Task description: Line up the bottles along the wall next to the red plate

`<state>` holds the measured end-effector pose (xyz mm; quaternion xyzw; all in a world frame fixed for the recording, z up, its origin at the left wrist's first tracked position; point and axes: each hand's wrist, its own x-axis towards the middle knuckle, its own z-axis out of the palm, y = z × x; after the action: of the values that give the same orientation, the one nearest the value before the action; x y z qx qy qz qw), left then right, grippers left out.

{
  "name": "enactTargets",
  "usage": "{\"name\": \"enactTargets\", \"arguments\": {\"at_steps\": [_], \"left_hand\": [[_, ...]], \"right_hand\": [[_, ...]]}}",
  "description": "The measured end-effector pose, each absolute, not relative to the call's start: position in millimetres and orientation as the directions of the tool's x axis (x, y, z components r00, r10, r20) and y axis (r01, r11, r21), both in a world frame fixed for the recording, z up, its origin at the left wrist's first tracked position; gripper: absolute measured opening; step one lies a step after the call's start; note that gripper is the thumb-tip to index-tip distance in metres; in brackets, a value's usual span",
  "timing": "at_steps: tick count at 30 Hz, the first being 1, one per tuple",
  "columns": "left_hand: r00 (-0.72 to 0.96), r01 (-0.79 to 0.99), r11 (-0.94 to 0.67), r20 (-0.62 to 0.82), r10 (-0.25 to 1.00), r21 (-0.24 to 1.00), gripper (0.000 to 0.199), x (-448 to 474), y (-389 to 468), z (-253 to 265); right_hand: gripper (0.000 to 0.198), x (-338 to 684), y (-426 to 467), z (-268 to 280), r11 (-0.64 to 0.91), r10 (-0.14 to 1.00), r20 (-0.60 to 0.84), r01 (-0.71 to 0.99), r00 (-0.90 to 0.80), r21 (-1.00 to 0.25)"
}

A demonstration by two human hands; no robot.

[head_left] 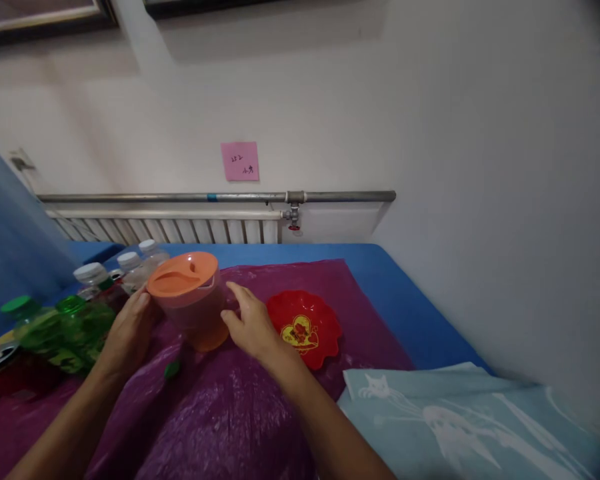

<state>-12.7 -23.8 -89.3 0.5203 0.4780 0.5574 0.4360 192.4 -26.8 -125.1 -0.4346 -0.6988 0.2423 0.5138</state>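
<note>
A translucent pitcher [200, 323] with an orange lid [184, 275] and some orange-looking liquid low inside leans slightly over the purple plastic sheet [220, 407]. At its left side, just under the lid, my left hand [130, 333] is closed on it; the fingertips are partly hidden. My right hand [253, 323] is beside the pitcher's right wall, with thumb and forefinger apart and nothing held; whether the thumb touches the wall I cannot tell. A loose green bottle cap [172, 369] lies on the sheet below the pitcher.
A red scalloped dish [305, 327] sits right of my right hand. Green plastic bottles [83, 327], a can [15, 370] and white-capped bottles [135, 270] crowd the left. A light-blue cloth [455, 420] covers the near right. Behind the blue table [405, 313] are a radiator [180, 227] and wall.
</note>
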Motion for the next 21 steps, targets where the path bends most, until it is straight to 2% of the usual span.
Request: {"name": "enactTargets", "arguments": {"at_steps": [4,10,17,21], "left_hand": [[-0.036,-0.077,-0.117,0.115,0.993,0.990,0.052,-26.6,-7.2,-110.9],[-0.023,-0.022,-0.077,0.077,0.997,0.997,0.067,-44.7,5.8,-134.3],[-0.132,0.052,-0.075,0.082,0.988,0.996,0.068,-25.0,-11.0,-115.8],[-0.128,0.122,-0.064,0.080,0.989,0.990,0.072,-19.9,-20.9,-104.0]], "right_hand": [[0.061,189.6,-29.3,-130.2,0.492,0.870,0.462,0.369,-0.171,-0.789],[0.068,190.3,-26.9,-136.8,0.512,0.859,0.481,0.342,-0.179,-0.788],[0.068,188.9,-22.3,-142.0,0.525,0.851,0.492,0.317,-0.183,-0.790],[0.058,193.6,-18.8,-142.1,0.471,0.882,0.452,0.251,-0.131,-0.846]]}}
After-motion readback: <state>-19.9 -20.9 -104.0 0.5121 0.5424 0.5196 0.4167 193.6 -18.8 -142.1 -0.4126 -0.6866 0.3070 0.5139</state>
